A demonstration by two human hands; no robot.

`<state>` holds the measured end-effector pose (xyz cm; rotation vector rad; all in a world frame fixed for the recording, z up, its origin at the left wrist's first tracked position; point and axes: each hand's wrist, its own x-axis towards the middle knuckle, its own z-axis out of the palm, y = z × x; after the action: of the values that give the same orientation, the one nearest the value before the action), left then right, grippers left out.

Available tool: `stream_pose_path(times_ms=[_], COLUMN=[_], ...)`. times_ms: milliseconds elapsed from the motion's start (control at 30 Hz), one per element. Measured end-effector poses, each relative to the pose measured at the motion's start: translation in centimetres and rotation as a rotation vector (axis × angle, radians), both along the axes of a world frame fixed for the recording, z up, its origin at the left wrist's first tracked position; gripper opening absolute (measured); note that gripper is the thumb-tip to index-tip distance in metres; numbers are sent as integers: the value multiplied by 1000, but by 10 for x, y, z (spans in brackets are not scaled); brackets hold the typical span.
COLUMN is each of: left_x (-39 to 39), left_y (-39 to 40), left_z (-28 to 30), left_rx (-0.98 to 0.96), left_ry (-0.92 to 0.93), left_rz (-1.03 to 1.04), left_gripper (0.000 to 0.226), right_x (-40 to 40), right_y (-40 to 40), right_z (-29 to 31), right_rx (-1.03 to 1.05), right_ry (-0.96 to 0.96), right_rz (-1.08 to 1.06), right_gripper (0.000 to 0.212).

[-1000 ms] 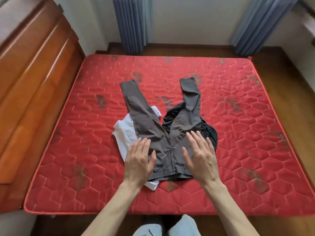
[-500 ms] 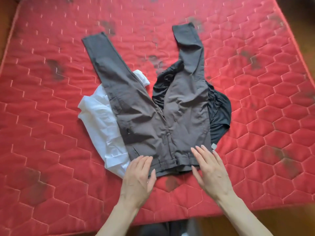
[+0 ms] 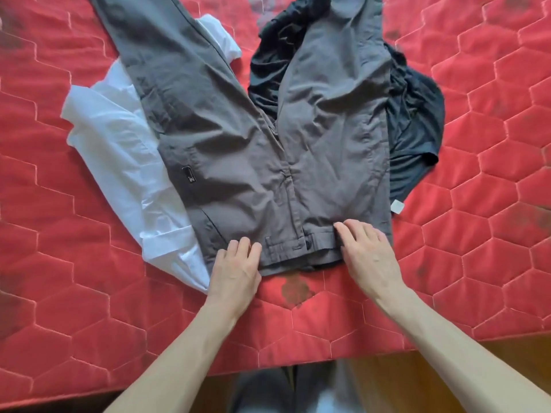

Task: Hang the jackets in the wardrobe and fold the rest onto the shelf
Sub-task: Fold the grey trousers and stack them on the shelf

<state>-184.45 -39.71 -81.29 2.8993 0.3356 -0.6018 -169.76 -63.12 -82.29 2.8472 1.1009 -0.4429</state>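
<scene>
- both hands have slid down to the waistband since a moment ago. before, they lay flat higher up on the grey trousers (image 3: pixel 268 138).
- now the left hand (image 3: pixel 237 269) sits at the left end of the waistband (image 3: pixel 298 248). its fingers are bent over the edge and look like they pinch the cloth.
- same for the right hand (image 3: pixel 368 254) at the right end. its fingers curl onto the band, so it seems to be taking hold, but i cannot see under them to be sure.
- the view is closer too, so the head has leaned in over the bed (image 3: pixel 492 204).
- the trousers lie spread on the red bed with the two legs pointing away. they sit on top of a white shirt (image 3: pixel 119 144) on the left and a dark top (image 3: pixel 414 135) on the right.
- i think this means smoothing is over and folding is about to start. a good next move would be bringing one side over the other.
- nothing is folded or on the shelf yet, so most of the job is left.
- lifting could drag the shirt along, since it is tucked under the trousers.
</scene>
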Motion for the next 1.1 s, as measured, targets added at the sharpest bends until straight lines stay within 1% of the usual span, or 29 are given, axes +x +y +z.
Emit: stream_pose_path(times_ms=[67, 167, 200, 233, 300, 400, 533, 600, 633, 667, 733, 800, 833, 867, 900, 967, 1000, 1067, 1100], left_x=[2, 6, 6, 6, 3, -13, -27, -30, -31, -32, -32, -28, -25, -22, -19, -15, -14, -11, -9], left_y=[1, 4, 6, 8, 15, 28, 32, 30, 29, 27, 27, 26, 26, 25, 24, 23, 24, 29, 33], left_z=[-3, -4, -4, -3, 0, 4, 5, 3, 0, -2, -5, -6, -4, -3, -3, 1, 5, 16, 23], left_rx=[30, 57, 56, 58, 54, -18, -101, -78, -64, -48, 4, 55, 73, 84, 93, 81, 56, 3, -25], left_ry=[40, 149, 172, 175, 147, 4, -82, -76, -66, -42, 26, 89, 114, 124, 117, 96, 94, 126, 153], left_rz=[-10, -6, 12, 26, 7, -109, -229, -253, -252, -244, -224, -175, -147, -124, -111, -85, -67, -49, -46], left_gripper=[40, 62, 64, 61, 51, 44, 37, 24, 20, 25, 48, 70, 73, 71, 66, 57, 56, 59, 58], right_x=[2, 6, 8, 11, 19, 30, 32, 31, 31, 29, 27, 26, 27, 27, 28, 32, 35, 42, 45], right_y=[5, 10, 10, 9, 3, -12, -33, -43, -48, -53, -60, -58, -54, -49, -43, -33, -29, -24, -24], right_z=[-1, 0, 2, 2, 6, 13, 7, 1, -2, -5, -7, -10, -10, -10, -8, -2, 2, 9, 14], right_rx=[-42, -103, -115, -119, -104, -52, 13, 47, 65, 74, 56, 18, 0, -25, -55, -102, -109, -118, -124], right_ry=[-19, -25, -18, -10, 15, -28, -63, -37, -11, 21, 56, 18, -6, -24, -37, -54, -60, -56, -40], right_rz=[17, 52, 72, 87, 79, 132, 195, 188, 182, 176, 181, 184, 178, 176, 183, 205, 204, 190, 189], right_gripper=[48, 49, 49, 47, 38, 43, 35, 43, 48, 52, 58, 58, 58, 57, 54, 36, 28, 20, 21])
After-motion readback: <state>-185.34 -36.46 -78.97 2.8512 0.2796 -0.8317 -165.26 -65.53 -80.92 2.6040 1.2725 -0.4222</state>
